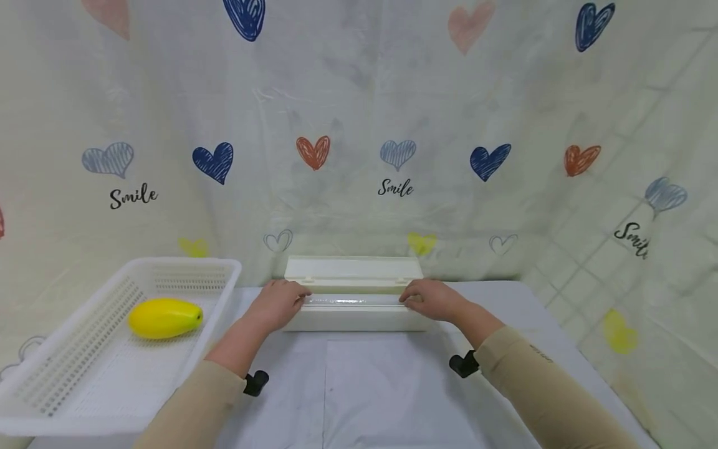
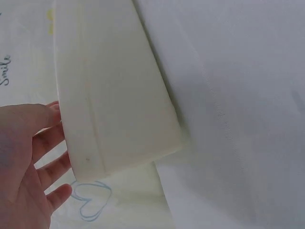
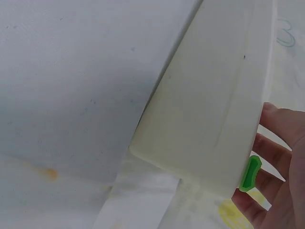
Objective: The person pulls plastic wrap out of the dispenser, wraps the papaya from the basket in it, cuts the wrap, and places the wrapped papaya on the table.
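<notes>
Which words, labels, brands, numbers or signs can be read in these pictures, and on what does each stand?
"Smile": patterned sheet, left side.
"Smile": sheet, middle.
"Smile": sheet, right side, slanted, last letter unclear.
"Smile": sheet again, sideways in the left wrist view.
Right sleeve: dark marks too small to read.
White box: none visible.

The box (image 1: 354, 320) looks smooth plastic (its film (image 1: 353, 300) glossy).

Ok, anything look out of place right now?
An orange smudge shows at the lower left of the right wrist view, odd against the surrounding white, possibly a stain. The box shows no visible damage.
</notes>
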### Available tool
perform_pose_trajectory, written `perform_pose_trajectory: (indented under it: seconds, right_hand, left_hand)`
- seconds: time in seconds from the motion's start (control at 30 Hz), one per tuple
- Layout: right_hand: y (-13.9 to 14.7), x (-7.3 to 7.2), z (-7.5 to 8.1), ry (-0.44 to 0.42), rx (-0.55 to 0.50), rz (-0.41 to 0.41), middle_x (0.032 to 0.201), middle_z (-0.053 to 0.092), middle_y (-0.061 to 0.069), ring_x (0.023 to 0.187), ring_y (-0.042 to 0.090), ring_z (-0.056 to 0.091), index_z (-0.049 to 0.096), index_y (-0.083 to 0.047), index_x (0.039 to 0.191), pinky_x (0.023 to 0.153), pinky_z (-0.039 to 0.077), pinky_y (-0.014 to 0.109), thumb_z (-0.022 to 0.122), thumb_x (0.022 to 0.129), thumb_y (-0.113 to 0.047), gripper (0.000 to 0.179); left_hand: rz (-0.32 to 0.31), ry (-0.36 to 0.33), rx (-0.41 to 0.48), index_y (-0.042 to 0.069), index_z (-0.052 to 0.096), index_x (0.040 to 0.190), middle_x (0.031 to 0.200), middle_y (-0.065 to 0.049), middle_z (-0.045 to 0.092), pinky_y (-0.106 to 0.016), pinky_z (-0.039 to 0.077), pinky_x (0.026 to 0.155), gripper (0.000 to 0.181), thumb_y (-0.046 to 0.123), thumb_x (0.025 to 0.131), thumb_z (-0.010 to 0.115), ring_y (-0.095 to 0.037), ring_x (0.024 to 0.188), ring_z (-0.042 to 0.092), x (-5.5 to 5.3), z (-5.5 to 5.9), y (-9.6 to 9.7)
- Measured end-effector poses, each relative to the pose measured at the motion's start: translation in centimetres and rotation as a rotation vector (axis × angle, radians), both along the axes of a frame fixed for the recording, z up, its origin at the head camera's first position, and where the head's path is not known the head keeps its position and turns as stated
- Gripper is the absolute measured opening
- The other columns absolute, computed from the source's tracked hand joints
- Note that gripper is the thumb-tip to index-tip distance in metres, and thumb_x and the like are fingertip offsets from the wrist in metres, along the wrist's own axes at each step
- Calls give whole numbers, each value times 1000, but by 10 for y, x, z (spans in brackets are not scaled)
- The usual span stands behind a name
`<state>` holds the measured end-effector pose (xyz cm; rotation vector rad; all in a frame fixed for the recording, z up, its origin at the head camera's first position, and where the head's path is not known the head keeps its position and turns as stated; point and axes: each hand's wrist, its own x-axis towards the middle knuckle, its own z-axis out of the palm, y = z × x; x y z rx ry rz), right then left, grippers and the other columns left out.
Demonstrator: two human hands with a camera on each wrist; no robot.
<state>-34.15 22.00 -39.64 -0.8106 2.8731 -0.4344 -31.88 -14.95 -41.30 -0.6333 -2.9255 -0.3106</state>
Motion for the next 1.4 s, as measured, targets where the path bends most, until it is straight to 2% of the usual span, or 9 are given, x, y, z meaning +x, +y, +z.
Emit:
perform_pose_trajectory:
  seconds: [0.13, 0.3, 0.53, 0.8, 0.93, 1.07, 1.2, 1.33, 1.4]
  right_hand:
    - [-2, -2, -1, -2, -48, -11, 111, 66, -4, 103, 21, 63, 74, -19, 109, 86, 51, 39, 63, 98, -18, 15]
    - [-5, -6, -3, 39, -18, 7, 102, 65, -6, 92, 15, 62, 75, -18, 102, 80, 51, 35, 66, 96, -17, 11]
    - [-7, -10, -3, 62, 28, -8, 96, 62, -5, 86, 12, 59, 71, -17, 99, 76, 50, 34, 63, 98, -17, 8]
    - [-8, -9, 0, -30, -68, -107, 101, 62, 0, 89, 16, 58, 65, -12, 106, 78, 50, 37, 56, 102, -18, 12]
    - [-8, -8, 2, -50, -91, -111, 102, 61, 2, 91, 18, 57, 64, -10, 106, 80, 48, 39, 54, 103, -18, 13]
    - [-9, -6, 3, -52, -111, -87, 104, 61, 4, 98, 24, 57, 62, -10, 102, 85, 48, 43, 53, 102, -13, 10]
    - [-7, -7, 1, -26, -120, -57, 104, 61, 3, 104, 27, 57, 63, -10, 99, 90, 48, 45, 57, 98, -11, 6]
    - [-7, -8, 1, 35, -118, -61, 98, 62, 0, 96, 21, 58, 65, -8, 99, 86, 49, 42, 62, 97, -11, 5]
    - [-8, -9, 1, 48, -109, -83, 96, 63, 0, 92, 19, 57, 66, -8, 102, 83, 49, 40, 63, 97, -11, 7]
  left_hand:
    - [7, 3, -31, 18, 76, 110, 105, 3, 73, -49, 44, 95, 18, 17, 96, 66, -25, 104, 65, -7, 1, 0]
    - [9, -15, -18, 17, 77, 97, 98, 4, 73, -47, 45, 94, 9, 16, 93, 69, -23, 99, 66, -12, 3, 3]
    - [50, -69, 28, 15, 73, 99, 100, 2, 70, -45, 44, 97, 10, 17, 97, 63, -22, 99, 64, -12, 5, 7]
    - [113, -123, 93, 16, 68, 102, 96, 3, 67, -41, 49, 87, 16, 17, 102, 52, -19, 90, 61, -17, 3, 7]
    - [127, -168, 142, 15, 67, 103, 95, 3, 66, -40, 50, 83, 16, 16, 102, 51, -18, 87, 59, -15, 5, 6]
    - [120, -201, 157, 15, 64, 103, 96, 2, 64, -38, 49, 79, 11, 14, 97, 55, -18, 84, 56, -13, 7, 3]
    - [100, -200, 166, 15, 63, 100, 95, 2, 63, -38, 48, 77, 6, 14, 94, 61, -18, 83, 55, -13, 8, 3]
    - [93, -171, 192, 13, 65, 97, 92, 3, 63, -38, 48, 78, 4, 16, 95, 67, -18, 83, 55, -15, 7, 3]
    - [96, -157, 200, 13, 65, 95, 90, 3, 62, -36, 48, 78, 2, 15, 95, 67, -18, 82, 55, -17, 6, 4]
